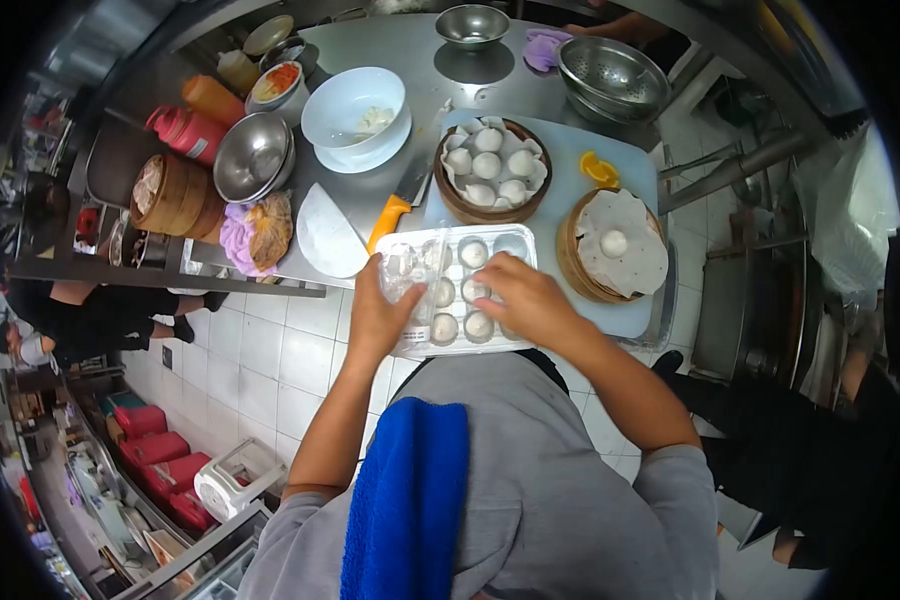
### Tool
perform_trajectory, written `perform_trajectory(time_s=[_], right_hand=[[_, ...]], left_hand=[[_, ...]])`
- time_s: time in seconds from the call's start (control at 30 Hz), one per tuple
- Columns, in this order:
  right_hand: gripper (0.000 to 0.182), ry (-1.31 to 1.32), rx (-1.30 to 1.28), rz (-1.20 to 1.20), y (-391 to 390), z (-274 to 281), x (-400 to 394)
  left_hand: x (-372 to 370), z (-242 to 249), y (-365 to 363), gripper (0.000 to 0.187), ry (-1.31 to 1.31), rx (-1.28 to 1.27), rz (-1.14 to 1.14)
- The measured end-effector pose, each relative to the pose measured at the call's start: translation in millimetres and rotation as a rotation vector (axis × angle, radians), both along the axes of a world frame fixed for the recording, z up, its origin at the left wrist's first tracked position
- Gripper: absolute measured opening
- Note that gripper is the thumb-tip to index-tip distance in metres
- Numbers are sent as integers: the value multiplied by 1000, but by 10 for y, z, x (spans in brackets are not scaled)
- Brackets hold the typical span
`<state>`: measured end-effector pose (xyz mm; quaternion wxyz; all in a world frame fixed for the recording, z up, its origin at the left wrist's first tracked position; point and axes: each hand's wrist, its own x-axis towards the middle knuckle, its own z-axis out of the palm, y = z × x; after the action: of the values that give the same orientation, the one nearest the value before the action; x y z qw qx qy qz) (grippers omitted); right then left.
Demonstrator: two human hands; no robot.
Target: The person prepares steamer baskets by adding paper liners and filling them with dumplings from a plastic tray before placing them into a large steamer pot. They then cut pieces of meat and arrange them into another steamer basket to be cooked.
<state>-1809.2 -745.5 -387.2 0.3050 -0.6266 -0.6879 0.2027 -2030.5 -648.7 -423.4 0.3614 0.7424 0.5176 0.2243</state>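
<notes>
A clear plastic tray [515, 333] with several round white buns in its wells sits at the counter's near edge. My left hand [378, 312] grips its left side, thumb over the wrapping film. My right hand [523, 300] is closed, its fingertips on a bun [473, 290] in the tray. Just beyond, a bamboo steamer [495, 213] holds several white buns on paper. To the right, another steamer [576, 262] has one bun [613, 243] on its paper liner. Both steamers rest on a pale blue cutting board [570, 140].
A knife with an orange handle [388, 222] lies left of the board, near folded white paper [328, 235]. A white bowl [355, 105], metal bowls [253, 158] and a colander [615, 80] stand farther out. Other people are at the far left, far side and right.
</notes>
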Motion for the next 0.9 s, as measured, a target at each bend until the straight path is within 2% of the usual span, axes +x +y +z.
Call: perform_trajectory(time_s=[0.07,0.17,0.3,0.33,0.43,0.57,0.7,0.8,0.9], right_hand=[[30,-142,19,42,100,-168,-224],[28,-152,15,-25,210,-253,-396],[26,-76,-45,-18,283,-223,-325],[24,-103,9,-48,282,-215,-260],[24,-229,-60,5,207,-117,-70],[28,-293,69,211,97,-188,-72],[24,-381,139,120,105,-297,-218],[31,-413,45,14,103,-419,-332],[20,-373,26,86,141,-337,-272]], left_hand=[[61,191,-115,91,6,-61,15],[37,143,-227,101,89,131,-85],[31,17,-277,91,206,125,-67],[21,-29,-260,88,189,131,-67],[-1,-88,-185,82,150,121,-73],[12,5,-121,81,175,62,-90],[14,-10,-133,79,146,53,-80],[-12,-171,-116,74,81,179,-65],[12,-148,-129,72,77,156,-55]])
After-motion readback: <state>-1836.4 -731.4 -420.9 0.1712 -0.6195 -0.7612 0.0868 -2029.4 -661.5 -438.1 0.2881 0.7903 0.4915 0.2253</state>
